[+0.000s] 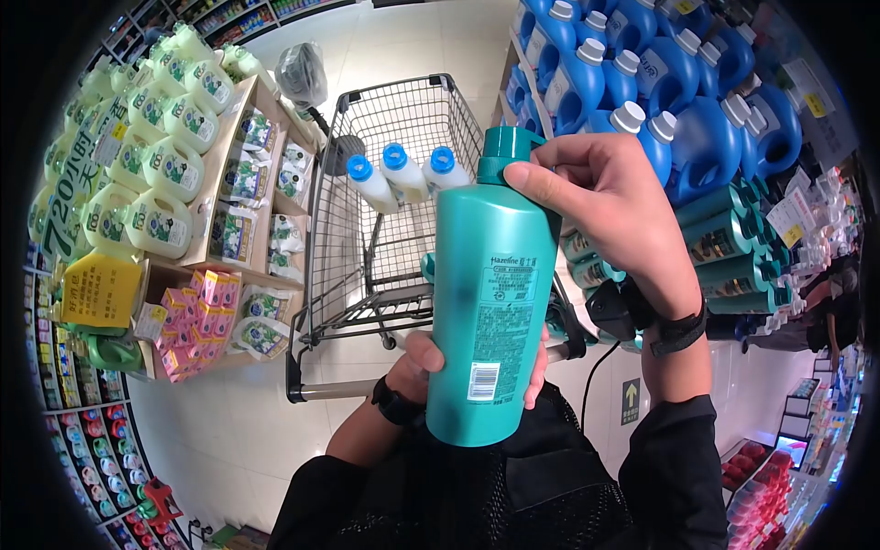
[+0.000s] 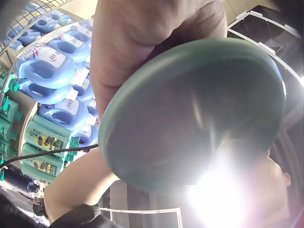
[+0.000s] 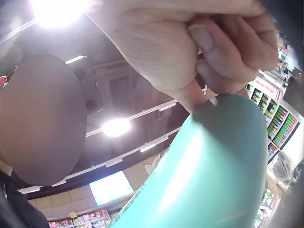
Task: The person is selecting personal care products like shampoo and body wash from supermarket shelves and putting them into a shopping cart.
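A teal pump bottle (image 1: 477,243) with a printed back label and barcode stands upright in front of my chest, over the shopping cart's handle side. Around its lower body my left hand (image 1: 414,367) grips it, thumb on one side and fingertips on the other. My right hand (image 1: 610,188) pinches the green pump top (image 1: 511,147) at the neck, between thumb and fingers. Seen from below in the left wrist view, the bottle's base (image 2: 190,114) fills the middle. In the right wrist view, curled fingers (image 3: 223,47) sit at the bottle's shoulder; the pump top is hidden there.
Behind the bottle is a wire shopping cart (image 1: 353,247) with three blue-capped white bottles (image 1: 396,170) in it. Shelves of pale green jugs (image 1: 170,170) stand left, with pink boxes (image 1: 197,321) below. On the right are blue jugs (image 1: 674,73) and teal bottles (image 1: 733,238).
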`<act>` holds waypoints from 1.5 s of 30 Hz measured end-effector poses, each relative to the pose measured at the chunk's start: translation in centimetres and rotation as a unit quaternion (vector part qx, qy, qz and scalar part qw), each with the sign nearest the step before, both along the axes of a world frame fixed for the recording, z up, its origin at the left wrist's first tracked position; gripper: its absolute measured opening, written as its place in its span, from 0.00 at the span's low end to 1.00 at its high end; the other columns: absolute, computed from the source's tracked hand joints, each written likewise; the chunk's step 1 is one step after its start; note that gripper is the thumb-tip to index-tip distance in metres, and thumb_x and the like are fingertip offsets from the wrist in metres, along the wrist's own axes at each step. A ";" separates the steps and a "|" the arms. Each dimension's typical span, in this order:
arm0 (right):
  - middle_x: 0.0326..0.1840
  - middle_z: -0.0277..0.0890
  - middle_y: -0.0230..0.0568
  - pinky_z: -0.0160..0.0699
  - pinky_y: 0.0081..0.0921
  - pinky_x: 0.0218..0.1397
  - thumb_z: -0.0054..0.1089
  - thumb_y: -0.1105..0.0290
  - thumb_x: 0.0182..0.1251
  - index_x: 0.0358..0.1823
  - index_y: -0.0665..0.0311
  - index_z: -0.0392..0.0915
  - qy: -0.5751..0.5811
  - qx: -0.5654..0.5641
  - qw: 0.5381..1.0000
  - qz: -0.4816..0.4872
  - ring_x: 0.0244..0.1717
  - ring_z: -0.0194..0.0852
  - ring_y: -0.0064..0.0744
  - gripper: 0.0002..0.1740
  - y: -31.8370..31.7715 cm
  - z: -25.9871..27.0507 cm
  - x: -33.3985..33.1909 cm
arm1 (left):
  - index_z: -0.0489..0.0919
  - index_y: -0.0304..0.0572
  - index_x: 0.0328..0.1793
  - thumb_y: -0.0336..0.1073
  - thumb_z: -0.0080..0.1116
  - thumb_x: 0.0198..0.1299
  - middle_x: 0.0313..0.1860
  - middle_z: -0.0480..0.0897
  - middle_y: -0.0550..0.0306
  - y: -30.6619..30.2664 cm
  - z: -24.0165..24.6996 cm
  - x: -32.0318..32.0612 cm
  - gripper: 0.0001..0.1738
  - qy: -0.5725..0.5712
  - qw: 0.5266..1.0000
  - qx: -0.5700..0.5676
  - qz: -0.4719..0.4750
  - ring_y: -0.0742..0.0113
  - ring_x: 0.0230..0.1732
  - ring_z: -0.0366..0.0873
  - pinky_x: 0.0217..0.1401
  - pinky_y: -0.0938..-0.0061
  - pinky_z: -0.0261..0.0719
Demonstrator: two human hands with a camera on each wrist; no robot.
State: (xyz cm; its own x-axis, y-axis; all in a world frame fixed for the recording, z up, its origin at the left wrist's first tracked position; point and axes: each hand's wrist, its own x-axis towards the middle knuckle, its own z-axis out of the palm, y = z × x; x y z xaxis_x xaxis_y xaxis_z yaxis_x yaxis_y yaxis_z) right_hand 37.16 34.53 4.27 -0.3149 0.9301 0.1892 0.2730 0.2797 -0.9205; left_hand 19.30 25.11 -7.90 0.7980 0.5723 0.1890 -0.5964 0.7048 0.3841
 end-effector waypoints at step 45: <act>0.15 0.77 0.43 0.75 0.26 0.15 0.63 0.60 0.68 0.27 0.77 0.75 -0.317 -0.221 0.912 0.135 0.11 0.76 0.30 0.23 -14.8 -1.0 -18.3 | 0.79 0.46 0.20 0.49 0.65 0.56 0.14 0.78 0.55 -36.1 13.7 -14.7 0.19 0.871 0.241 0.186 0.385 0.51 0.20 0.79 0.27 0.63 0.74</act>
State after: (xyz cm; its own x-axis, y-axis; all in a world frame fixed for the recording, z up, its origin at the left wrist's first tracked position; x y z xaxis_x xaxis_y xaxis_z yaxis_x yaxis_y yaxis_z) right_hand 18.87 19.70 3.23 -0.4605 0.7433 -0.4853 0.7655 0.0557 -0.6411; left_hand 4.57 -11.03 5.76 -0.4645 0.8795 0.1041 0.7999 0.3662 0.4754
